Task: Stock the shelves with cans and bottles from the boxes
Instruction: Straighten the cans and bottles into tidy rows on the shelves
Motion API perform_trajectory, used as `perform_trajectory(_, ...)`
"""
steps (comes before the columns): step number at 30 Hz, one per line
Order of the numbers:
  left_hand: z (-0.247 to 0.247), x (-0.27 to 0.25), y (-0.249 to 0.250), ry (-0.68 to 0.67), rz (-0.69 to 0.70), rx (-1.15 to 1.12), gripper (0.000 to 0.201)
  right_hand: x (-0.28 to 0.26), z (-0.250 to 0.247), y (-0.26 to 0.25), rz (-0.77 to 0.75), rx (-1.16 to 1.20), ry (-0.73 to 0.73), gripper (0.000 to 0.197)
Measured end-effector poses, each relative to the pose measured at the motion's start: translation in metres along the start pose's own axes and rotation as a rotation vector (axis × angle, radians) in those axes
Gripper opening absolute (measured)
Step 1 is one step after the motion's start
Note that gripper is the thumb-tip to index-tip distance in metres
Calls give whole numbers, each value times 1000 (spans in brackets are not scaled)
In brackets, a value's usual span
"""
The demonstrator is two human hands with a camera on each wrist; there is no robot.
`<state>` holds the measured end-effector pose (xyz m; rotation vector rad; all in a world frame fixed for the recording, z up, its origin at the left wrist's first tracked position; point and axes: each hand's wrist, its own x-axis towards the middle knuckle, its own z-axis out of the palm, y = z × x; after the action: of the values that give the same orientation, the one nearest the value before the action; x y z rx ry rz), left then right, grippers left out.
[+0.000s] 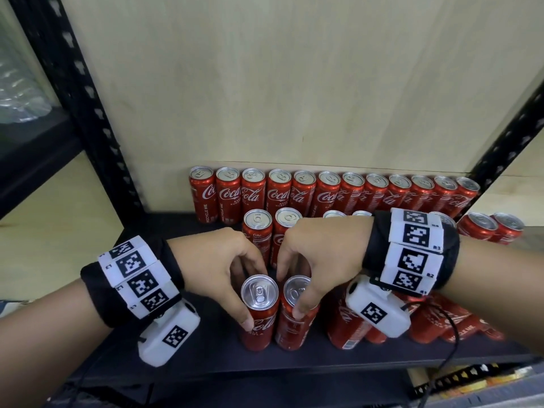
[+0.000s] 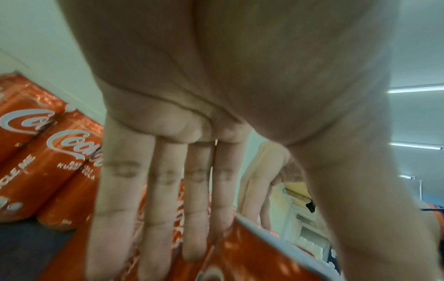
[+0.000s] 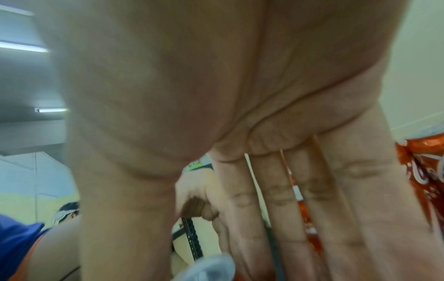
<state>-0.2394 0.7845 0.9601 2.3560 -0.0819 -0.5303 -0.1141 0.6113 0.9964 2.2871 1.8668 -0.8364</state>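
Two red Coca-Cola cans stand upright side by side near the front of the dark shelf. My left hand grips the left can from above, thumb in front and fingers behind. My right hand grips the right can the same way. In the left wrist view my fingers reach down behind that can. In the right wrist view my fingers and thumb frame the silver can rim.
A long row of cans lines the back panel, with a second row in front of it. More cans stand at the right under my wrist. Black shelf posts rise on both sides. Bare shelf lies at the left.
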Motion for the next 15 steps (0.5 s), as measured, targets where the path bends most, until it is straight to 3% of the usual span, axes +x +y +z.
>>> perform_trajectory(5,-32,-14,-3,91,-113,187,72,6,-38,-3,78,24,98,50)
perform_trajectory(10,-84,-19,-10,356,-334,308,58,42,-81,-2,178,-62,277,61)
perform_trajectory(15,-127,-7,-34,562,-481,405,66,94,-108,-3,240,-87,369,69)
